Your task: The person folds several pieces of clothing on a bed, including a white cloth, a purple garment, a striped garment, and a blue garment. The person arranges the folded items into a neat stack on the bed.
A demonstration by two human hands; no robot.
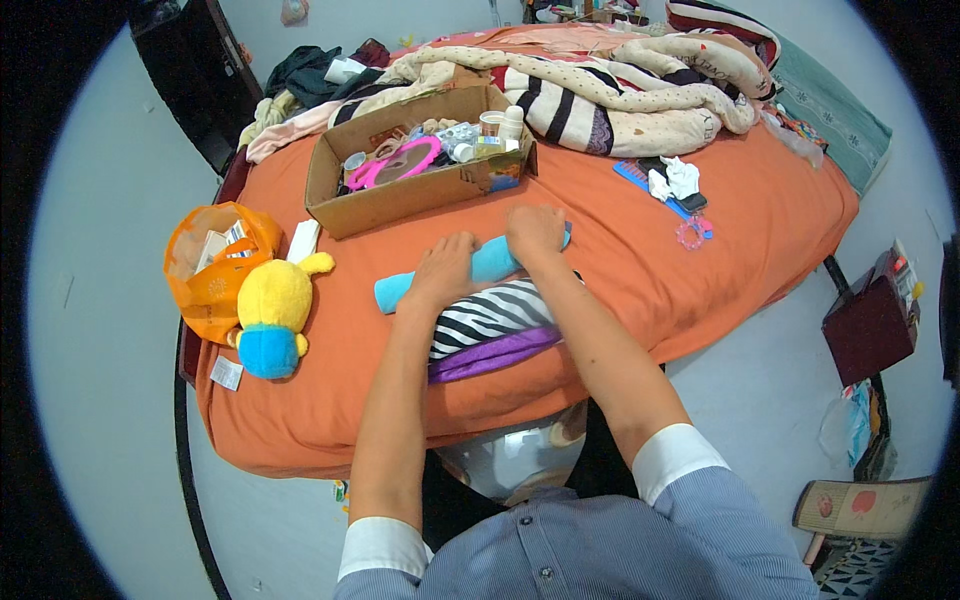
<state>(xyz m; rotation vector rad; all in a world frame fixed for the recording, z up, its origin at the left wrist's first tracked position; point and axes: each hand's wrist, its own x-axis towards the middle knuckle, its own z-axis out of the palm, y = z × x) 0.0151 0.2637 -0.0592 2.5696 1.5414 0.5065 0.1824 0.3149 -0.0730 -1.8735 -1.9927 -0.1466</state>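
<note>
A light-blue rolled cloth [492,260] lies slantwise across the orange bedsheet in front of me. My left hand [444,271] is curled over its left half, with the fingers reaching past the far side. Closer to the other end, my right hand [535,234] grips the roll in a fist. A small dark-blue patch shows at the roll's right tip. On the near side of it is a zebra-striped folded cloth [491,315], partly covered by my right forearm. A purple folded cloth [495,356] lies along the striped one, nearest the bed's front edge.
Beyond my hands stands an open cardboard box [397,204] holding a pink-framed mirror [405,161] and bottles. A yellow plush toy [274,296] and an orange bag [191,285] sit at left. A blue comb [631,174] lies at right. Bunched blankets [600,124] line the back.
</note>
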